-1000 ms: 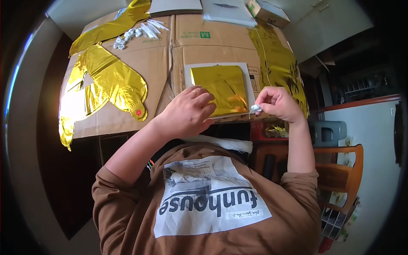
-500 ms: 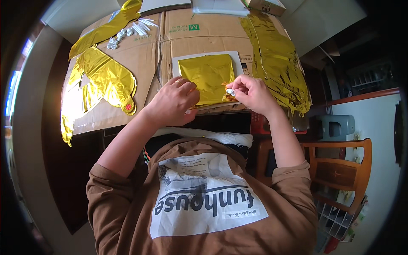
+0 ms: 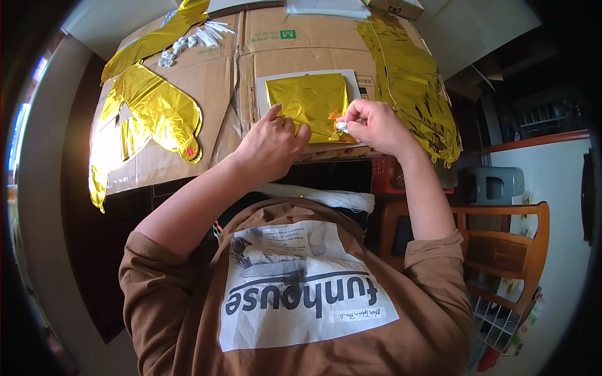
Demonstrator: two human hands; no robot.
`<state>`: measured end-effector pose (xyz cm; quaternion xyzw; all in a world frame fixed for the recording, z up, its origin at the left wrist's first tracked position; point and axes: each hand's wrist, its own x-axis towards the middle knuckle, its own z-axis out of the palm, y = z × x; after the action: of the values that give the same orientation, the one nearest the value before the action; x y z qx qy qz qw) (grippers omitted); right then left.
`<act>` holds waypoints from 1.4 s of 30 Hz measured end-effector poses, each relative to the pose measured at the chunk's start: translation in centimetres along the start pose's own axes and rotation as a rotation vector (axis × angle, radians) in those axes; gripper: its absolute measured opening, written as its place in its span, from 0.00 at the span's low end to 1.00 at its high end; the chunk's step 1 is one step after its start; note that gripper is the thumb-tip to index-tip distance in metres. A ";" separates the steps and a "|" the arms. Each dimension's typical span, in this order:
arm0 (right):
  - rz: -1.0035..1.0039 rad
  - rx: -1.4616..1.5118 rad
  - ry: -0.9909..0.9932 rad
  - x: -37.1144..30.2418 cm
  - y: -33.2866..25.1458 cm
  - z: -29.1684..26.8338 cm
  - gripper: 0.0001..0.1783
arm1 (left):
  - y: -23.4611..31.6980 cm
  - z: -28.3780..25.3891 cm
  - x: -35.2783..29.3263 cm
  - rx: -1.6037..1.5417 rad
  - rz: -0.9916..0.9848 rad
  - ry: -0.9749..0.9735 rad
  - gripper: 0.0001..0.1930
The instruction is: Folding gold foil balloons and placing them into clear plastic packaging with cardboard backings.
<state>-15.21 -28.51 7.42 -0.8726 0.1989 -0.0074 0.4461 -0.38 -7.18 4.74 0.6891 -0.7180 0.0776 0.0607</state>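
A gold foil sheet point(image 3: 304, 100), which looks like a folded foil balloon, lies on a white board point(image 3: 261, 94) near the table's front edge. My left hand point(image 3: 274, 143) rests over the foil's left side, its fingers apart and nothing seen in it. Between the thumb and fingertips of my right hand point(image 3: 379, 128) is a small white bundle point(image 3: 342, 126), perhaps coiled ribbon. That hand is at the foil's lower right corner, beside a small orange patch point(image 3: 334, 115). The undersides of the fingers are hidden.
More gold foil balloons lie at the left point(image 3: 166, 116) and a gold foil stack point(image 3: 417, 88) at the right, on flattened cardboard point(image 3: 307, 47). White straws point(image 3: 213, 32) and several small white bundles point(image 3: 168, 57) sit at the back left. A wooden chair point(image 3: 501, 250) stands at the right.
My left hand has loosened, its fingers lifting and spreading off the foil's edge. The right hand has shifted slightly right and up, still pinching the white bundle.
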 end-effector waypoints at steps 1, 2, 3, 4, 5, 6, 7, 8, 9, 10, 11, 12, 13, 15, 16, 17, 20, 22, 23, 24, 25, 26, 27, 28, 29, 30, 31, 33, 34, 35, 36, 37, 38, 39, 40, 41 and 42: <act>0.004 0.010 -0.006 0.1 0.1 0.0 0.11 | -0.1 0.6 0.0 0.001 0.000 0.044 0.15; 0.010 0.021 -0.010 0.2 0.5 0.1 0.10 | -0.1 1.0 0.1 0.000 0.002 0.088 0.14; 0.016 0.031 -0.014 0.3 0.7 0.1 0.10 | -0.4 1.1 0.2 -0.021 0.002 0.108 0.12; 0.002 0.070 -0.007 0.2 0.9 0.1 0.09 | -0.9 1.2 0.2 -0.043 0.003 0.128 0.11; -0.010 0.111 0.000 0.1 1.1 0.2 0.07 | -1.3 1.2 0.2 -0.067 0.004 0.146 0.09; -0.022 0.152 0.008 -0.1 1.2 0.3 0.06 | -1.7 0.9 0.3 -0.110 -0.006 0.151 0.06; -0.099 0.174 0.069 -0.5 1.3 0.2 0.04 | -2.1 0.8 0.5 -0.134 -0.027 0.147 0.06; -0.182 0.196 0.120 -1.0 1.3 0.1 0.02 | -2.4 0.6 0.5 -0.156 -0.058 0.142 0.06; -0.263 0.218 0.172 -1.5 1.1 0.0 0.00 | -2.7 0.6 0.5 -0.178 -0.089 0.138 0.07; -0.348 0.235 0.262 -2.4 0.6 0.1 0.03 | -3.3 0.7 0.5 -0.208 -0.064 0.200 0.06; -0.428 0.188 0.355 -3.4 0.2 0.3 0.03 | -3.4 0.6 0.7 -0.229 -0.079 0.228 0.06; -0.512 0.144 0.443 -4.1 -0.4 0.7 0.04 | -3.6 0.3 0.7 -0.246 -0.101 0.253 0.06; -0.596 0.099 0.530 -4.6 -0.8 1.1 0.04 | -3.8 -0.1 0.7 -0.263 -0.124 0.279 0.06; -0.594 0.079 0.491 -5.5 -0.9 2.2 0.06 | -4.3 -1.0 1.1 -0.300 -0.131 0.296 0.07; -0.568 0.031 0.467 -5.5 -0.7 2.8 0.07 | -4.4 -1.6 1.1 -0.305 -0.142 0.295 0.07; -0.544 -0.016 0.445 -5.3 -0.4 3.2 0.07 | -4.5 -2.2 1.3 -0.307 -0.151 0.296 0.08; -0.605 -0.058 0.493 -3.4 0.0 4.7 0.08 | -4.6 -2.9 1.4 -0.284 -0.158 0.286 0.08; -0.694 -0.174 0.575 -1.8 -0.5 5.2 0.07 | -4.7 -3.0 1.5 -0.278 -0.157 0.291 0.08; -0.710 -0.310 0.628 -0.4 -0.3 5.4 0.07 | -4.8 -3.0 1.4 -0.275 -0.162 0.289 0.08; -0.713 -0.453 0.686 0.9 0.6 5.6 0.07 | -4.8 -2.9 1.7 -0.279 -0.155 0.288 0.07; -0.712 -0.598 0.742 1.8 1.3 5.9 0.07 | -4.7 -2.7 1.9 -0.268 -0.134 0.304 0.07; -0.558 -0.702 0.715 2.5 1.3 6.6 0.13 | -4.8 -2.5 1.8 -0.251 -0.124 0.322 0.07; -0.567 -0.695 0.702 2.4 1.4 6.7 0.14 | -4.9 -2.3 1.7 -0.235 -0.112 0.339 0.07; -0.576 -0.688 0.690 1.9 1.5 6.8 0.16 | -4.9 -2.1 1.8 -0.240 -0.097 0.358 0.07; -0.586 -0.681 0.673 1.3 1.4 7.0 0.17 | -4.9 -1.7 1.7 -0.247 -0.088 0.376 0.06; -0.600 -0.689 0.659 0.4 1.3 6.9 0.16 | -4.8 -1.5 1.5 -0.255 -0.078 0.391 0.06; -0.601 -0.657 0.658 -0.5 0.9 6.6 0.15 | -4.7 -1.5 1.3 -0.245 -0.081 0.371 0.06; -0.599 -0.599 0.662 -2.2 0.3 5.7 0.12 | -4.6 -1.8 1.1 -0.227 -0.080 0.334 0.07; -0.610 -0.506 0.694 -2.7 0.6 5.3 0.07 | -4.5 -1.7 1.0 -0.197 -0.076 0.288 0.08; -0.599 -0.448 0.726 -3.2 0.4 4.7 0.05 | -4.3 -1.3 0.9 -0.166 -0.069 0.243 0.08; -0.589 -0.390 0.756 -3.6 -0.1 4.0 0.04 | -4.2 -1.0 0.6 -0.134 -0.063 0.198 0.08; -0.580 -0.330 0.785 -3.8 -0.5 3.4 0.03 | -3.8 -0.9 0.4 -0.127 -0.053 0.181 0.09; -0.564 -0.271 0.790 -3.5 -0.5 2.7 0.01 | -3.3 -0.8 0.3 -0.118 -0.039 0.166 0.10; -0.501 -0.231 0.748 -3.3 -1.2 2.0 0.01 | -2.8 -0.9 0.0 -0.109 -0.026 0.150 0.11; -0.502 -0.227 0.705 -2.3 -1.1 1.7 0.02 | -2.3 -1.1 -0.4 -0.108 -0.050 0.149 0.20; -0.499 -0.228 0.664 -1.2 -0.8 1.2 0.04 | -2.0 -1.4 -0.6 -0.125 -0.049 0.190 0.23; -0.527 -0.286 0.619 0.1 -0.4 0.9 0.08 | -2.0 -1.9 -0.7 -0.141 -0.049 0.230 0.26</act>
<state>-14.78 -27.66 7.19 -0.9032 0.0928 -0.3547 0.2231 1.59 -6.17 6.48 0.6870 -0.6929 0.1039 0.1925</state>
